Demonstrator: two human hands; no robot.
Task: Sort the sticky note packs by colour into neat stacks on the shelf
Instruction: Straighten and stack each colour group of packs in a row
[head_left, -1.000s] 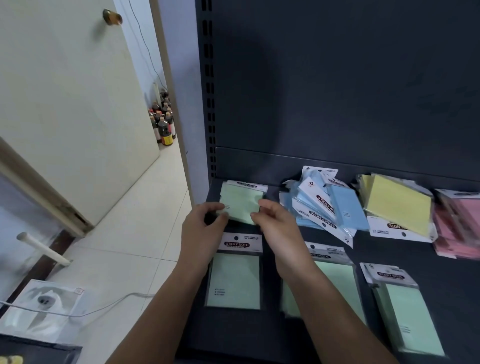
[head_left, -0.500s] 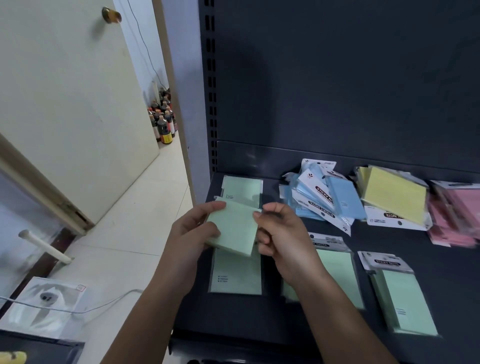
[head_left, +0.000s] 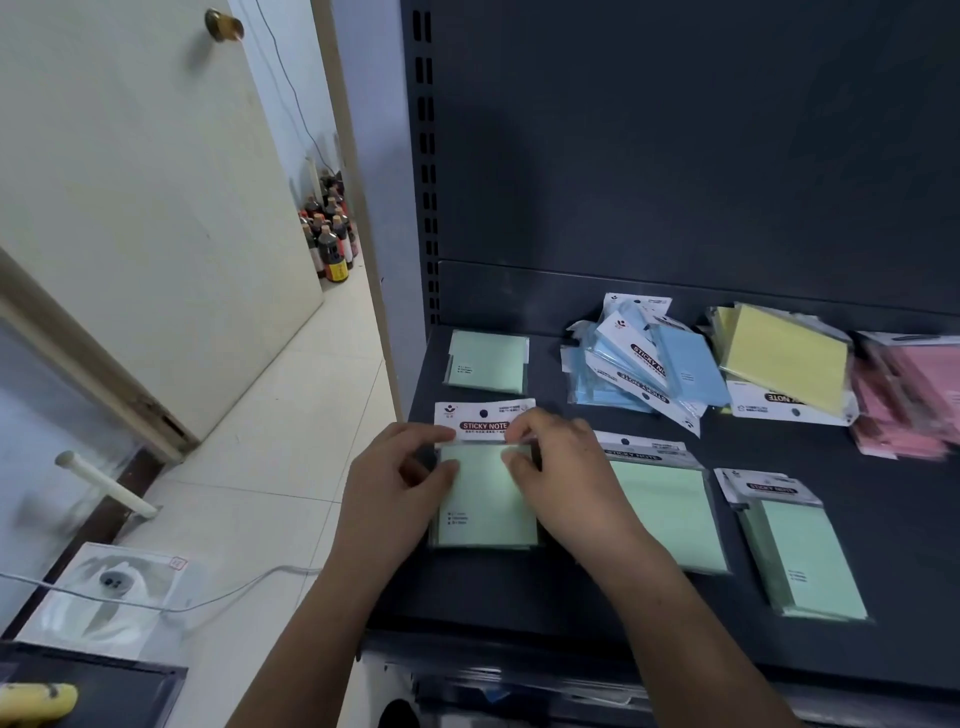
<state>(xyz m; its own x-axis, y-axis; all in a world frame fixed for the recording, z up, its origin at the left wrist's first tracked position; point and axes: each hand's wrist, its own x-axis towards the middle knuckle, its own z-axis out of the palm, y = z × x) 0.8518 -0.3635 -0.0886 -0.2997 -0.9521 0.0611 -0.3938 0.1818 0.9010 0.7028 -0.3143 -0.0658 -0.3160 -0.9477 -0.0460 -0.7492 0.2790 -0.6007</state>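
Left hand (head_left: 400, 483) and right hand (head_left: 566, 478) each pinch an upper corner of the green pack (head_left: 488, 506), which lies flat near the front-left corner of the shelf (head_left: 571, 597). For a neat stack, both hands should square its edges before release.

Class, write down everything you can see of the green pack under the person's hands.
The green pack is a pale green pad in clear film, with a white header card printed STICKY NOTE. It lies flat at the front left of the dark shelf, header toward the back. Small dark print marks its lower left. Left hand and right hand pinch its upper corners.
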